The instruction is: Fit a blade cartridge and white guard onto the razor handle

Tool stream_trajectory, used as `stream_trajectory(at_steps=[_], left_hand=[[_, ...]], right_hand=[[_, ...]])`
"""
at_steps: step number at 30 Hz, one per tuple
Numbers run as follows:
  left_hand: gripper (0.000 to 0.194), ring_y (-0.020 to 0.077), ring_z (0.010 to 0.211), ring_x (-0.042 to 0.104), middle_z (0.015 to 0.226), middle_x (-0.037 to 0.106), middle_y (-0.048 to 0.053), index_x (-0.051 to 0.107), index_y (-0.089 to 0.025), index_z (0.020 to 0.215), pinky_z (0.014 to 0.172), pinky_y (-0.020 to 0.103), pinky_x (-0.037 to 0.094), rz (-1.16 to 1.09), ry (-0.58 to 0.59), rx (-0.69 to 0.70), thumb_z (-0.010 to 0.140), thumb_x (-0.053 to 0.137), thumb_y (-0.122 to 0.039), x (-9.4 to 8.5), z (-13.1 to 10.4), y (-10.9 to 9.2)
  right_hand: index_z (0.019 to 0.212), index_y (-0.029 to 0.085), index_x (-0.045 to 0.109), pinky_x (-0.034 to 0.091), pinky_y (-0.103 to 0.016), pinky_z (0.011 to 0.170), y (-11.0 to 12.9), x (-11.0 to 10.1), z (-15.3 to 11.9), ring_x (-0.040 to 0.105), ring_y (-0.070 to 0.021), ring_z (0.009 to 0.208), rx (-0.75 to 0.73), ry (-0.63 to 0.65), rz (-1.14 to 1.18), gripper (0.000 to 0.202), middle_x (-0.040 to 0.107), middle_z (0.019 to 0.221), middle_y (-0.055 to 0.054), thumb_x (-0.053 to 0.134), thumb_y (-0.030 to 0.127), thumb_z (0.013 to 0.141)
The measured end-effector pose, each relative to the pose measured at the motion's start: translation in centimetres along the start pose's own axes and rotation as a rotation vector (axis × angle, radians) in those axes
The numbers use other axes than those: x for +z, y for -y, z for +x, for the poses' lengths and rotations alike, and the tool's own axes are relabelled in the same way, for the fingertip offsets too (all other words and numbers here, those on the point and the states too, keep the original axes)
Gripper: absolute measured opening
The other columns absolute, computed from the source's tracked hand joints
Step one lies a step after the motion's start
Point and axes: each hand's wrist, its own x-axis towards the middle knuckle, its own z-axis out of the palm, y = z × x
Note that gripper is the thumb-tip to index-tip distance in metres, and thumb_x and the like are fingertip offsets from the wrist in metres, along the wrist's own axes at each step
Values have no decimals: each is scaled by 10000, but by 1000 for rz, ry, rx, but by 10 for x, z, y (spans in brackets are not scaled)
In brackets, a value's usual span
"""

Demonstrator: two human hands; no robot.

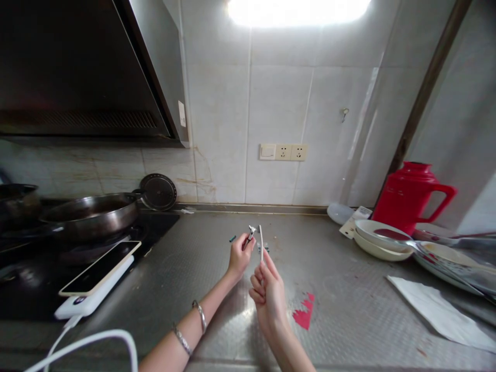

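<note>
Over the metal counter, my left hand (239, 257) is closed around a small razor (251, 235) with a silver head and a dark handle. Beside it, my right hand (268, 289) pinches the handle of a white toothbrush (261, 243). The brush stands nearly upright, its bristles facing the razor head, with a slight gap seeming to lie between them. A small dark green piece (232, 238) lies on the counter left of my hands. More small greenish pieces (266, 249) lie behind the brush, partly hidden and too small to name.
On the left, a phone (103, 266) rests on a white power bank (95, 299) with a cable, near a pan (91, 217) on the stove. A red thermos jug (405, 194), stacked bowls (382, 248) and a white napkin (442, 310) are on the right.
</note>
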Motion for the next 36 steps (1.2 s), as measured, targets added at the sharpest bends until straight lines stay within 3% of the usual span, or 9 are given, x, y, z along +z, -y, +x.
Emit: stream_trajectory(at_steps=[5, 8, 12, 15, 17, 20, 24, 31, 36], left_hand=[[209, 84, 525, 389, 579, 461, -33, 535, -163, 712, 498, 188, 307, -46, -9, -40, 777, 517, -361, -1, 3, 2], [272, 67, 456, 360, 588, 485, -28, 551, -156, 780, 431, 187, 274, -124, 31, -101, 784, 500, -423, -2, 7, 4], [390, 56, 432, 354, 608, 483, -32, 561, -149, 925, 409, 184, 280, -197, 50, -142, 787, 465, -501, -3, 13, 9], [444, 55, 424, 326, 544, 380, -68, 561, -169, 1007, 402, 176, 264, -209, 58, -171, 781, 455, -536, -6, 16, 11], [454, 52, 411, 305, 522, 334, -79, 552, -179, 1017, 384, 173, 229, -236, 74, -216, 774, 459, -551, -8, 16, 11], [397, 36, 380, 255, 527, 334, -89, 510, -187, 921, 356, 163, 178, -340, 102, -308, 752, 500, -546, -10, 16, 9], [360, 17, 358, 229, 545, 382, -90, 416, -193, 780, 331, 148, 155, -456, 126, -344, 728, 552, -523, -8, 14, 9], [372, 9, 336, 225, 525, 390, -87, 421, -183, 772, 304, 137, 139, -498, 186, -357, 742, 534, -535, -1, 8, 7], [387, 4, 332, 221, 527, 397, -85, 433, -176, 779, 299, 130, 141, -538, 208, -365, 737, 542, -546, 0, 6, 5]], right_hand=[[1257, 261, 420, 69, -181, 380, -10, -3, -15, 150, -22, 376, 40, 57, -28, 653, 282, 537, 107, 644, 451, 674], [1135, 226, 499, 78, -195, 390, 7, 1, -9, 143, -29, 387, -94, 81, -55, 498, 273, 536, 102, 603, 468, 713], [773, 187, 542, 136, -209, 397, 52, 6, 36, 179, -54, 402, -304, 117, -161, 373, 254, 495, 89, 466, 553, 766], [518, 193, 406, 191, -237, 434, 76, -1, 81, 237, -77, 419, -471, 91, -436, 506, 263, 453, 62, 329, 608, 797], [442, 206, 304, 191, -250, 458, 82, -13, 106, 227, -84, 428, -585, -6, -712, 545, 250, 431, 50, 269, 600, 817], [436, 220, 278, 197, -257, 475, 80, -36, 133, 245, -95, 429, -552, -140, -1009, 521, 267, 410, 44, 309, 592, 801], [443, 221, 328, 215, -256, 480, 70, -55, 147, 307, -116, 433, -472, -241, -1152, 493, 349, 404, 20, 338, 580, 781], [451, 210, 336, 202, -248, 487, 48, -54, 148, 325, -119, 460, -582, -166, -1253, 507, 368, 433, 9, 295, 577, 798], [456, 211, 341, 212, -249, 486, 40, -63, 152, 346, -128, 461, -561, -160, -1261, 492, 387, 434, 6, 286, 558, 801]])
